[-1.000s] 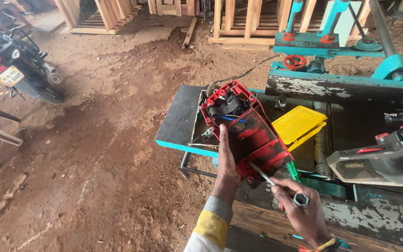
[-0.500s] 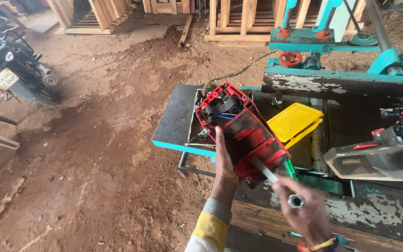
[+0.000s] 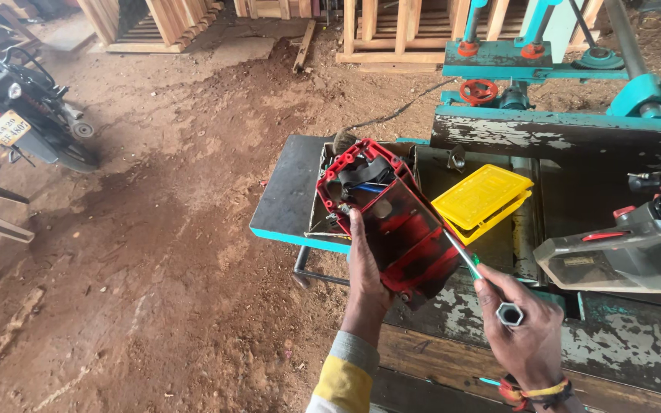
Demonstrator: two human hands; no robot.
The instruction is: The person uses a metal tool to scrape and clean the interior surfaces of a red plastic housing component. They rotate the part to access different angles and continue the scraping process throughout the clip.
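My left hand (image 3: pixel 366 269) grips the near side of a red plastic machine housing (image 3: pixel 392 210), holding it tilted above the worn work table (image 3: pixel 621 336). Black parts and a blue wire show inside its far end. My right hand (image 3: pixel 520 327) holds a slim green-handled metal tool (image 3: pixel 460 256) whose shaft reaches up along the housing's right edge. A hexagonal socket end (image 3: pixel 509 313) sticks out near my thumb.
A yellow plastic tray (image 3: pixel 482 200) lies on the table behind the housing. A grey and red power tool body (image 3: pixel 629 248) rests at the right. Teal woodworking machinery (image 3: pixel 545 61) stands behind. A parked motorcycle (image 3: pixel 17 115) is at the left on the dirt floor.
The view has shifted slightly; the red housing stays in my left hand and the tool in my right hand has kept its place along the housing's edge.
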